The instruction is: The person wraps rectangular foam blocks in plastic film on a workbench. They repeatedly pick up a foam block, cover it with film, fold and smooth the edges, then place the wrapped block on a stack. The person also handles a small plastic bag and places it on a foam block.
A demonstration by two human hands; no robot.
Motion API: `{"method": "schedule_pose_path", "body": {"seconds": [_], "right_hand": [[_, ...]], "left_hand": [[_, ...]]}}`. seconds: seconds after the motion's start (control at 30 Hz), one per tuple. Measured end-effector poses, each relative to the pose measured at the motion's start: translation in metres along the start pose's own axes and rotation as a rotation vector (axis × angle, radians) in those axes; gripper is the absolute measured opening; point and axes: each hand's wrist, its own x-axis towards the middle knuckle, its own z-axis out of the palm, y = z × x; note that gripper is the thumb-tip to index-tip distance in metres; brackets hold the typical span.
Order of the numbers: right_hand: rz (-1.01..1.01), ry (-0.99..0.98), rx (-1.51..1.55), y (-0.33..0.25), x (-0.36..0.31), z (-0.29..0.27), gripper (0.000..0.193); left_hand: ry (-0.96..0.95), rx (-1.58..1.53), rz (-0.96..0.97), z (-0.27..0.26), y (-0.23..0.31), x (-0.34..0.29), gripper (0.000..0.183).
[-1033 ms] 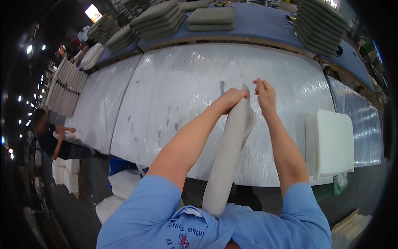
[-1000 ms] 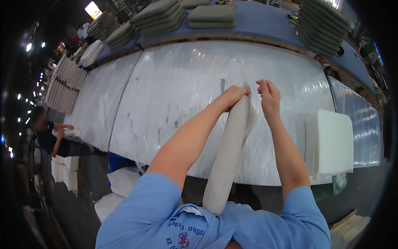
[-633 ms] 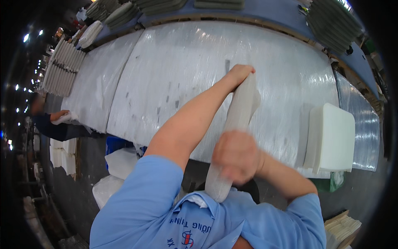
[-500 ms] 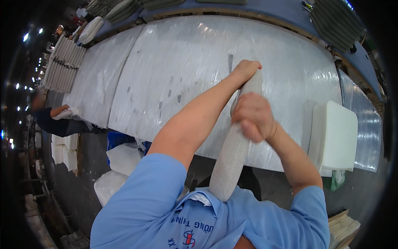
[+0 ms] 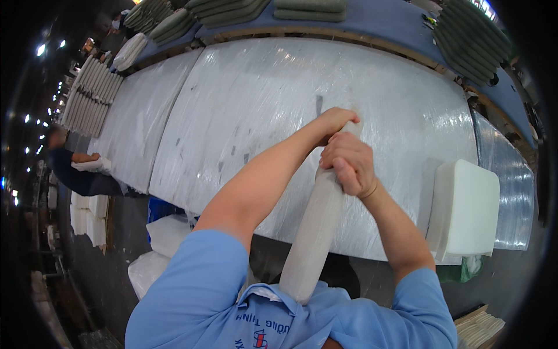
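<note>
A light grey, fabric-covered cushion (image 5: pixel 311 238) stands edge-on in front of me, its near end close to my chest and its far end over the table. Near that far end, my left hand (image 5: pixel 336 121) is closed on the cushion's edge. Just behind it on the same edge, my right hand (image 5: pixel 350 163) is closed in a fist-like grip with the thumb toward me. The two hands almost touch. My arms and the cushion's narrow side hide its broad faces.
The wide table (image 5: pixel 261 75) is wrapped in clear film. White foam pads (image 5: pixel 465 209) are stacked at its right edge. Grey cushion stacks (image 5: pixel 471 43) stand on a blue table (image 5: pixel 383 17) beyond. At left, a person (image 5: pixel 78 168) holds something white; white bundles (image 5: pixel 168 232) sit nearby.
My hands have come closer together along the cushion's edge, the right hand no longer blurred. The cushion's near end has shifted slightly left, and the whole view has tilted a little.
</note>
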Motion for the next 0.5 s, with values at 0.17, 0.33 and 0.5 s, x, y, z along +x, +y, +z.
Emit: {"method": "schedule_pose_path", "body": {"seconds": [0.17,0.33,0.5], "right_hand": [[0.037,0.154,-0.079,-0.017,-0.014,0.003,0.015],[0.219,0.362,0.044,-0.062,-0.016,0.011,0.008],[0.151,-0.013,0.098,-0.091,-0.029,-0.011,0.009]], "left_hand": [[-0.052,-0.149,-0.060,0.006,0.005,0.003,0.035],[-0.094,-0.113,-0.073,0.006,-0.005,0.027,0.032],[0.020,-0.022,0.087,0.017,-0.037,0.049,0.041]]}}
